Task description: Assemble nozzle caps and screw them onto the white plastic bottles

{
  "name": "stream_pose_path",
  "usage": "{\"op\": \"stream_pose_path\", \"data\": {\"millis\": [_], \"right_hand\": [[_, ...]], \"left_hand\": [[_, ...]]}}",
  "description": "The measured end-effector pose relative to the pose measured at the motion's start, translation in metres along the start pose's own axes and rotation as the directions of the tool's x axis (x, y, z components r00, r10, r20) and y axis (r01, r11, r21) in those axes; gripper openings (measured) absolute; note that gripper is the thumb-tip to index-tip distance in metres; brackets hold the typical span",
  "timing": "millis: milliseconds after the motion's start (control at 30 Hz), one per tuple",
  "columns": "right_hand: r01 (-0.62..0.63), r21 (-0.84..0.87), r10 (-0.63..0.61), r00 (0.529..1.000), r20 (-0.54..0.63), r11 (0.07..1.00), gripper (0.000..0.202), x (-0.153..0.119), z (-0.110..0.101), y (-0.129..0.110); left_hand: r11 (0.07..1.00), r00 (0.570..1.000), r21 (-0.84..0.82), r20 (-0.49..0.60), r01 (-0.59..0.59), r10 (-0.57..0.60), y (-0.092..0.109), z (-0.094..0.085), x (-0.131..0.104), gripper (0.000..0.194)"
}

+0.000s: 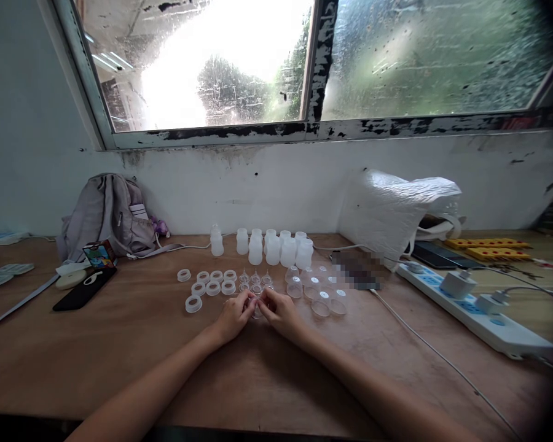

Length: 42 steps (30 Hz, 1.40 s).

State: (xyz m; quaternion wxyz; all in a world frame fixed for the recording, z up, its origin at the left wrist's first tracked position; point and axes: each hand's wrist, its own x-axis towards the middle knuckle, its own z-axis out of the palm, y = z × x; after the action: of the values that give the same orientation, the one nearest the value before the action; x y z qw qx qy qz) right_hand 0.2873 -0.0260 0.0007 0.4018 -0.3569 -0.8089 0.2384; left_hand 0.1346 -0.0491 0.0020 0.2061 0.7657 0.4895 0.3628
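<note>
A small workshop corner, it seems, under an old window (320, 73).
Rows of same-shaped bottles (289, 252), rings (212, 294) and clear caps (295, 288) stand on the wooden tabletop (276, 393) in the middle of the frame. At upper left, tube lights (120, 59) show in the window; at right lies a power strip (467, 305). The wall (225, 184) is stained, the window paint is peeling.

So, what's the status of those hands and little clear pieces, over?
Left hand, right hand: fingertips together. Clear teats just beyond; any grip hard to see. Clear caps beside right hand.
</note>
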Motion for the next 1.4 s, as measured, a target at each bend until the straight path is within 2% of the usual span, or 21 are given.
{"op": "stream_pose_path", "data": {"millis": [267,500,700,900,1067,1233,1400], "right_hand": [[-0.045,0.081,0.044,0.999,0.019,0.996,0.018,0.002,-0.003,-0.002],[-0.212,0.260,0.194,0.976,0.096,0.942,0.017,0.002,-0.002,-0.002],[-0.182,0.197,0.177,0.983,0.047,0.963,0.007,0.002,-0.002,-0.002],[-0.115,0.095,0.113,0.993,0.024,0.989,0.003,0.001,0.003,0.000],[-0.089,0.067,0.089,0.996,-0.008,0.994,0.001,0.003,0.003,0.003],[-0.139,0.135,0.138,0.990,0.011,0.981,0.011,0.005,0.000,0.009],[-0.116,0.170,0.106,0.992,0.065,0.979,0.024,0.004,0.000,0.012]], "left_hand": [[1.000,1.000,-0.024,0.003,0.006,-0.006,-0.001,0.001,0.001,0.024],[0.987,0.999,-0.159,-0.028,0.027,-0.032,0.002,-0.002,0.003,0.022],[0.986,0.999,-0.160,0.009,0.051,-0.050,0.005,-0.002,0.001,0.018],[0.995,0.999,-0.088,-0.002,0.053,-0.054,0.005,0.000,0.000,0.012],[0.992,0.999,-0.117,-0.015,0.040,-0.042,0.004,0.001,0.001,0.017],[0.982,0.998,-0.178,-0.004,0.067,-0.069,0.005,-0.002,0.002,0.024],[0.959,0.996,-0.269,0.054,0.089,-0.077,0.003,-0.003,0.002,0.031]]}}
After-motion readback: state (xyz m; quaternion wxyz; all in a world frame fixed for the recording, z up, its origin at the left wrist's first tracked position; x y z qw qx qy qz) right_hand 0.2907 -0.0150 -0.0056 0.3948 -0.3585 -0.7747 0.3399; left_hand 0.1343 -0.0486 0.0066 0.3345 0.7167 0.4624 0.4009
